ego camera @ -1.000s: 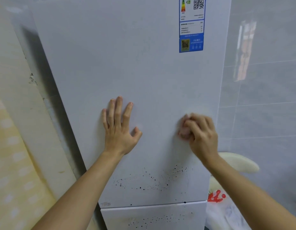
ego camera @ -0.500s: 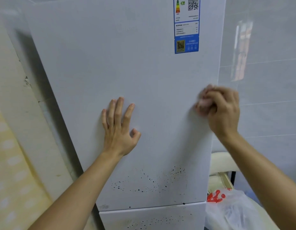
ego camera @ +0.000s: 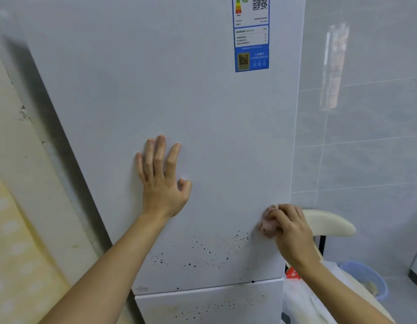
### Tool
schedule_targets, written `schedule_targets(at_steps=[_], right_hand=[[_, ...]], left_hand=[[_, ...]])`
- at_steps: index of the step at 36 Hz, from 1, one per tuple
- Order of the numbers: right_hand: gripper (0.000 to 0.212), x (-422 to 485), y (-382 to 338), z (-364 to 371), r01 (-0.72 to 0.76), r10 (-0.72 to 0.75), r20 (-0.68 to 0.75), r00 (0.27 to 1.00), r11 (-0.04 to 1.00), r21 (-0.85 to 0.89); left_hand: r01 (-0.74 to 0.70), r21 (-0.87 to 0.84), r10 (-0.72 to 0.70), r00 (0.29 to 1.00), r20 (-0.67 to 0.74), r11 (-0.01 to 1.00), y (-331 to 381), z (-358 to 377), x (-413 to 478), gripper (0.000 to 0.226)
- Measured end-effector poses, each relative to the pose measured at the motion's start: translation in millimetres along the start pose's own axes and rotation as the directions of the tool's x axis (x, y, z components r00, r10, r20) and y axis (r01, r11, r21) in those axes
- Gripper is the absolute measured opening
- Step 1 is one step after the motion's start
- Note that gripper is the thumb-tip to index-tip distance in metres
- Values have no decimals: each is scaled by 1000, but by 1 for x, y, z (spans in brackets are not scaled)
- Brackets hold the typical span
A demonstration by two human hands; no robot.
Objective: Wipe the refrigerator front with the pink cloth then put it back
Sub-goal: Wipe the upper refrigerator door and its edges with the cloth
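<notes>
Two hands are seen on the white refrigerator front [ego camera: 179, 101]. The left hand [ego camera: 162, 183] is laid flat mid-frame, fingers straight and spread. The pink cloth [ego camera: 269, 224] is bunched in the curled fingers of the right hand [ego camera: 290, 232], lower right, above black specks [ego camera: 203, 253].

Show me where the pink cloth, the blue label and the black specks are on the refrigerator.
pink cloth [ego camera: 268, 224]: head view, on the bunched part showing left of the right hand's fingers.
blue label [ego camera: 252, 59]: head view, on its lower blue panel.
black specks [ego camera: 204, 252]: head view, in the middle of the speckled patch low on the upper door.
</notes>
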State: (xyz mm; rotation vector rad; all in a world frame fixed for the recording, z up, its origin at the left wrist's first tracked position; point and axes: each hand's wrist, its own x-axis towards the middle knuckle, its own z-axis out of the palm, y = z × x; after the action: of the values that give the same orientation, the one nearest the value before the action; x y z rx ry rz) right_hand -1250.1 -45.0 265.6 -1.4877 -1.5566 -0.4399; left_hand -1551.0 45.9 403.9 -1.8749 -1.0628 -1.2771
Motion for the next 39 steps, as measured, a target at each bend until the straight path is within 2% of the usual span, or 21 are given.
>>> schedule_targets(at_steps=[2,4,7,9,12,14,16,17,20,26,28,31,32,34,36,39], right_hand=[[46,6,-13,-6,-144,136,74,988,983,112],[45,16,-36,-17,-244,227,93,969,935,258],[45,33,-76,-34,-380,350,165,922,738,558],[43,39,-96,-40,-417,364,225,904,632,653],[36,35,-118,-41,-458,328,326,887,526,717],[31,26,-135,-42,-488,317,378,870,442,753],[33,13,-152,-42,-492,275,409,870,423,761],[38,6,-160,-41,-489,238,427,872,419,765],[47,-13,-178,-36,-507,141,500,854,436,743],[52,-19,-189,-28,-517,46,576,816,506,691],[47,-16,-187,-27,-533,95,561,822,474,701],[43,-7,-181,-23,-522,216,485,848,500,690],[49,-4,-180,-22,-535,218,500,838,504,678],[59,3,-179,-20,-616,173,609,774,431,659],[52,6,-176,-14,-679,95,691,717,321,660],[40,8,-179,-12,-716,104,710,697,150,682]], left_hand=[[21,-21,-21,1000,21,1000,4,-4,-1,91],[43,-72,-39,998,56,996,8,-7,-4,90],[48,-232,-22,993,116,972,20,-15,-13,78],[102,-377,-36,983,178,921,33,-24,-23,57],[318,-531,-159,933,324,786,53,-45,-36,34],[510,-571,-209,834,511,643,65,-65,-42,35],[662,-593,-145,714,685,459,72,-81,-50,41],[701,-593,-105,676,729,397,73,-86,-55,44],[781,-538,-79,587,806,316,73,-92,-69,48],[831,-472,-292,548,784,293,53,-97,-76,16],[870,-457,-323,493,808,184,40,-99,-75,18],[892,-451,-240,436,867,-10,24,-103,-71,23],[890,-452,-193,432,881,-69,18,-104,-69,24],[886,-439,-105,427,898,-151,8,-105,-66,23],[896,-423,-66,418,906,-137,-1,-105,-62,24],[903,-425,-127,429,894,59,-13,-104,-57,18]])
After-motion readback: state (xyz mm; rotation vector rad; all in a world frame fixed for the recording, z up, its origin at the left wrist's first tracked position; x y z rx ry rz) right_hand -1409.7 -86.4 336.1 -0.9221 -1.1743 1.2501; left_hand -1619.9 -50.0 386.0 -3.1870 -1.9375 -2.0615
